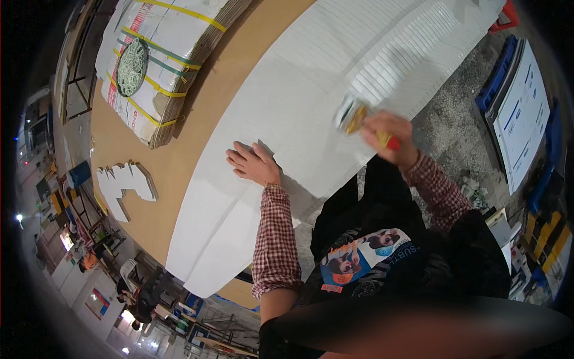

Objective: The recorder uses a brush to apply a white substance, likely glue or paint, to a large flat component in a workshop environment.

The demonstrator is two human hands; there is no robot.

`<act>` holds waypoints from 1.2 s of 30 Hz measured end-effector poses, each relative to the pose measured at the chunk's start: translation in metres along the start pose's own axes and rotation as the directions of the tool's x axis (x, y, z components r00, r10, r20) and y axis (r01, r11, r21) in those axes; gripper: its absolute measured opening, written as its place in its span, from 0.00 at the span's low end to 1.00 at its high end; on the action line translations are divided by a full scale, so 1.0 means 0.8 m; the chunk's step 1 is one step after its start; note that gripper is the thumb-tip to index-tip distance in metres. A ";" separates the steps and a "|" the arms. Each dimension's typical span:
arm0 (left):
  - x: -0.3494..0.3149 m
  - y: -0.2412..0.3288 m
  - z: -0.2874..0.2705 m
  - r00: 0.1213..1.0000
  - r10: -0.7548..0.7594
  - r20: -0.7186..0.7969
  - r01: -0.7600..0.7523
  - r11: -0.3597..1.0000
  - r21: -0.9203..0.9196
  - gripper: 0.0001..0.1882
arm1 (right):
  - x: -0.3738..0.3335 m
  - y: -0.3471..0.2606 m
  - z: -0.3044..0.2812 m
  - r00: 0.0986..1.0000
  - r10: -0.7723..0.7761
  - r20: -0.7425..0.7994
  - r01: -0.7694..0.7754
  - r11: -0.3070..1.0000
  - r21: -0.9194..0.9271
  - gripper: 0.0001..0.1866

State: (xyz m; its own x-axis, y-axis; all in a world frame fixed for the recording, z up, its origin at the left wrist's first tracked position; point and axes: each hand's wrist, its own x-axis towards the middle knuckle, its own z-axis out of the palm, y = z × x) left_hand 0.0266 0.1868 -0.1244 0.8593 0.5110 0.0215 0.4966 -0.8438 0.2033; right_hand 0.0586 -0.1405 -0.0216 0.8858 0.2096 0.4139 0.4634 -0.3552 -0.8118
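Observation:
A large white sheet (281, 96) lies across the table in front of me. Its upper right part has fine parallel lines and a wet-looking shine. My left hand (255, 164) rests flat on the sheet with fingers spread. Farther to the right, my right hand (390, 135) grips a paintbrush (354, 117) by its red-tipped handle. The brush head is over the sheet, below the shiny strip. Motion blurs it, and I cannot tell whether the bristles touch the surface.
On the brown board (161, 179) stands a strapped stack (197, 66) with a green round tangle (132, 67) on it. A white cut-out piece (134, 182) lies nearer. At right are a white panel (523, 119) and blue plastic crates (497, 72). A person (143, 306) is in the left background.

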 end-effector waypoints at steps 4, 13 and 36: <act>-0.003 0.002 -0.001 1.000 0.004 -0.006 -0.004 1.000 -0.009 0.31 | -0.003 -0.018 -0.017 0.990 0.134 -0.045 -0.132 0.991 0.034 0.04; -0.003 0.000 0.002 1.000 -0.001 0.010 0.001 0.999 0.032 0.32 | -0.007 0.017 -0.053 0.982 0.116 -0.149 -0.129 0.988 -0.081 0.06; -0.008 0.006 -0.004 1.000 -0.016 0.018 0.015 1.000 0.024 0.33 | -0.046 -0.017 -0.064 0.984 0.146 -0.098 -0.155 0.983 -0.095 0.09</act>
State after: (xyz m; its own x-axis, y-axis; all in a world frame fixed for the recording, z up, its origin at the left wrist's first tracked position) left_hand 0.0232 0.1805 -0.1204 0.8534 0.5213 0.0006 0.5127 -0.8395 0.1798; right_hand 0.0206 -0.1902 -0.0043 0.9419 0.0648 0.3296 0.3203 -0.4687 -0.8232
